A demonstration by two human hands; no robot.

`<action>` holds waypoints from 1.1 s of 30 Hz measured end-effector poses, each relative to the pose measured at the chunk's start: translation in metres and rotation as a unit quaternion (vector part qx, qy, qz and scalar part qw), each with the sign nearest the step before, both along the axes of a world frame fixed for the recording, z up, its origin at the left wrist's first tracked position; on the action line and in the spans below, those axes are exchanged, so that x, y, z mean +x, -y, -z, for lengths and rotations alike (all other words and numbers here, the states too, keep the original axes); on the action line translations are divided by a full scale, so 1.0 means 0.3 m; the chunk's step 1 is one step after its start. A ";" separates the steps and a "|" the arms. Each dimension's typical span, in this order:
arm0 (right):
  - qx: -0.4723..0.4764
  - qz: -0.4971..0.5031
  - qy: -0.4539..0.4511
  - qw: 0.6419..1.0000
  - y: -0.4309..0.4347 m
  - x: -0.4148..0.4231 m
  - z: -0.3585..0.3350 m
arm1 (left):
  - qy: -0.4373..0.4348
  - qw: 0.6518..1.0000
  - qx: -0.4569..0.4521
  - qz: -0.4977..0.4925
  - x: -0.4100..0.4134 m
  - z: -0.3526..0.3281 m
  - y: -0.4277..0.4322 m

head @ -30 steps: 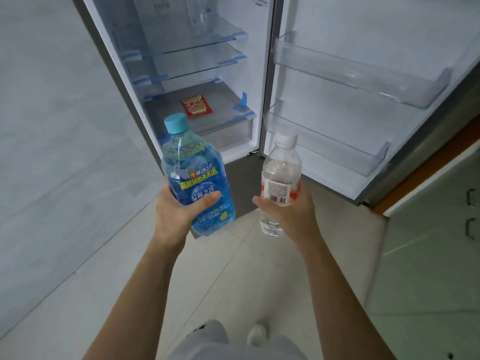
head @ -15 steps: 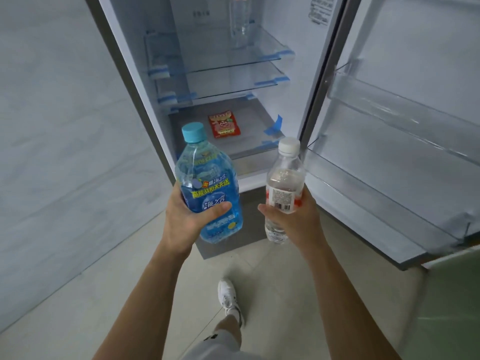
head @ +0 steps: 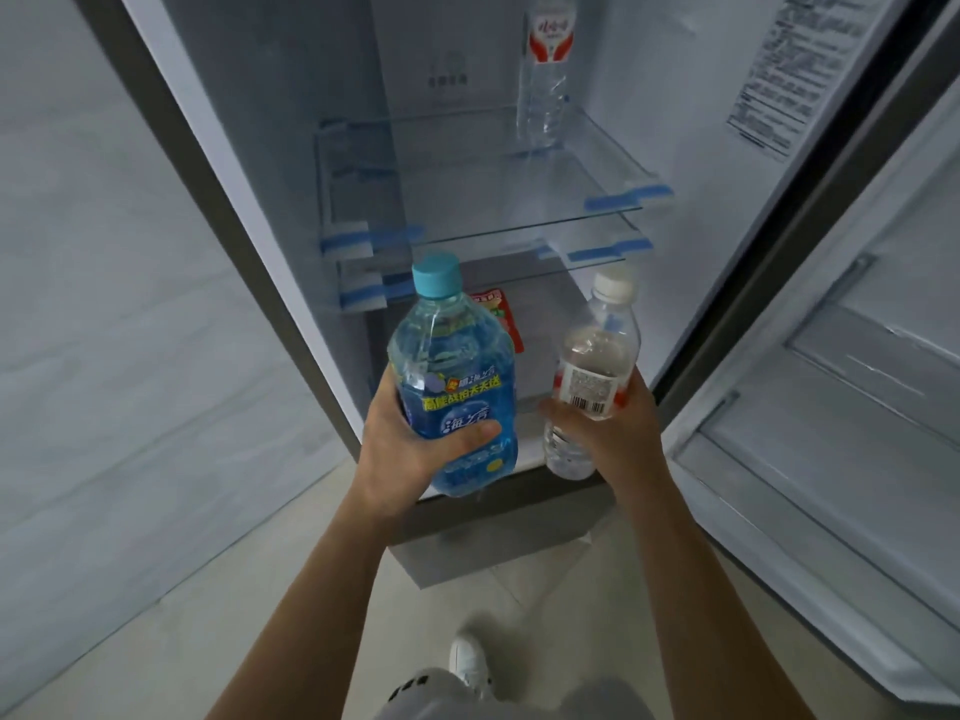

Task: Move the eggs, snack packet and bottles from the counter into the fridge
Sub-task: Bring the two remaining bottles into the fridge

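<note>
My left hand [head: 400,449] grips a large blue bottle [head: 452,376] with a turquoise cap, held upright in front of the open fridge [head: 249,163]. My right hand [head: 613,433] grips a smaller clear bottle [head: 592,376] with a white cap and a red-and-white label. Both bottles hover just outside the fridge's lower opening. A red snack packet [head: 506,314] lies on the bottom shelf, partly hidden behind the blue bottle. Another clear bottle [head: 545,70] with a red-and-white label stands on the upper glass shelf [head: 467,200]. No eggs are in view.
A second glass shelf [head: 587,257] sits just below the upper one, both with blue tape at the corners. The fridge door [head: 857,381] stands open to the right with clear door bins. A grey wall [head: 104,304] is on the left. My shoe [head: 467,662] is on the tiled floor.
I have stepped closer to the fridge, so its shelves fill more of the view. Both hands have carried their bottles forward toward the lower opening. The snack packet is now partly covered by the blue bottle.
</note>
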State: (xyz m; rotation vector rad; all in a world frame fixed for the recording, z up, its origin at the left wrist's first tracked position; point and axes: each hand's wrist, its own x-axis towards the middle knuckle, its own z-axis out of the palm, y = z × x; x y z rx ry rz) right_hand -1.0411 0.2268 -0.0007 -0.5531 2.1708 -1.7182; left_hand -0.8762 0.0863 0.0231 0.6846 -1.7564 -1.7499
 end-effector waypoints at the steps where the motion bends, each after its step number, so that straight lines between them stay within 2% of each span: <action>1: 0.003 -0.003 -0.001 1.000 0.015 -0.012 0.005 | 0.000 1.000 0.000 -0.004 -0.013 -0.001 0.016; 10: -0.004 -0.036 0.025 0.999 0.089 -0.129 -0.005 | 0.003 0.999 0.031 -0.034 -0.084 0.014 0.066; 15: -0.021 -0.088 0.039 0.995 0.109 -0.175 -0.052 | -0.012 0.997 0.011 -0.071 -0.119 -0.034 0.048; 21: -0.058 -0.146 0.005 0.988 0.109 -0.257 -0.238 | -0.064 0.994 -0.020 -0.090 -0.185 -0.173 0.031; 33: -0.162 -0.154 -0.044 0.974 0.260 -0.396 -0.505 | -0.128 0.984 -0.073 -0.100 -0.330 -0.385 0.152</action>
